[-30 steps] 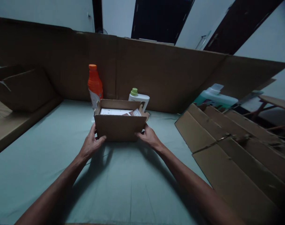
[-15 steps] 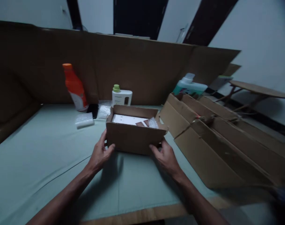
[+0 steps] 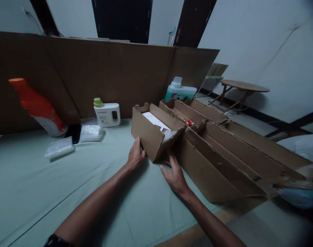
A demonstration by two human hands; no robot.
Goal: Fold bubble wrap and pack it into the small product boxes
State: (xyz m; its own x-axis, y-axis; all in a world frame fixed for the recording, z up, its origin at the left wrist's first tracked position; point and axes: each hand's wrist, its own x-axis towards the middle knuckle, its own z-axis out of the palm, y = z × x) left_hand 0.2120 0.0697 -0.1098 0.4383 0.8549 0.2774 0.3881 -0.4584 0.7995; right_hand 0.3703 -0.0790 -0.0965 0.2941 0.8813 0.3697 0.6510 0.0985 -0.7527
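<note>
A narrow open-topped cardboard box [image 3: 147, 135] stands at an angle against the row of other boxes. Inside it show a flat white piece [image 3: 156, 120] and some clear bubble wrap [image 3: 168, 134]. My left hand [image 3: 135, 155] is on the box's left side, its fingertips against the cardboard and its thumb by the lower edge. At the near end, my right hand [image 3: 175, 175] has its fingers against the low part of the box, partly hidden, with the thumb held apart. Between them the two hands hold the box.
Several open cardboard boxes [image 3: 205, 173] stand at the right, one with red packets [image 3: 189, 122]. A teal bottle [image 3: 180, 92] is behind them. Further left are a white bottle [image 3: 106, 115], bubble-wrapped packets [image 3: 60, 148], a black flat object [image 3: 76, 133] and an orange bottle [image 3: 40, 108]. A cardboard wall [image 3: 107, 72] closes the back.
Both hands have moved the box to the right, up to the other boxes, and turned it so that one end faces nearer me. The camera view has swung right.
</note>
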